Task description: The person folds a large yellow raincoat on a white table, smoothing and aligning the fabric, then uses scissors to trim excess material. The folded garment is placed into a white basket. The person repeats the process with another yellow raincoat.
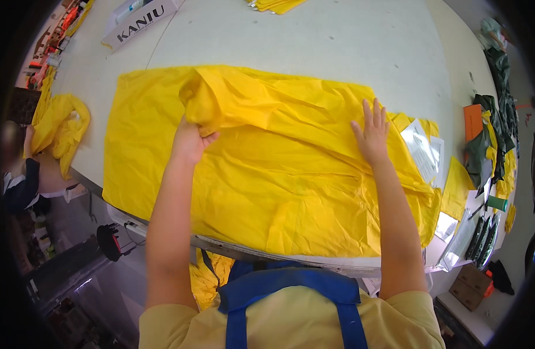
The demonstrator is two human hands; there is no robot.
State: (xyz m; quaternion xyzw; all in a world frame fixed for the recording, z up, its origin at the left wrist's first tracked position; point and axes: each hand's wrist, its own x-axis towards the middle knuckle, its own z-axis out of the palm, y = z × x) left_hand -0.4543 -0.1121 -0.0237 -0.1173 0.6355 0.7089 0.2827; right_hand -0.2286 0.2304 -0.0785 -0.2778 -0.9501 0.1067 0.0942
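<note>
Yellow fabric (267,192): left hand (189,142) fingers pinch a fold; right hand (372,135) fingers spread flat.

White carton (140,22) far left; perhaps clear packets (422,150) right.

Taking the pale worktop (314,41) as the landmark: a long white box (140,22) lies at its far left corner, and a stack of folded yellow pieces (276,5) sits at its far edge. A bunched yellow cloth (61,131) rests on its left end. Clear flat packets (423,150) lie at its right end, beside dark green garments (495,131) and an orange card (472,122).
</note>
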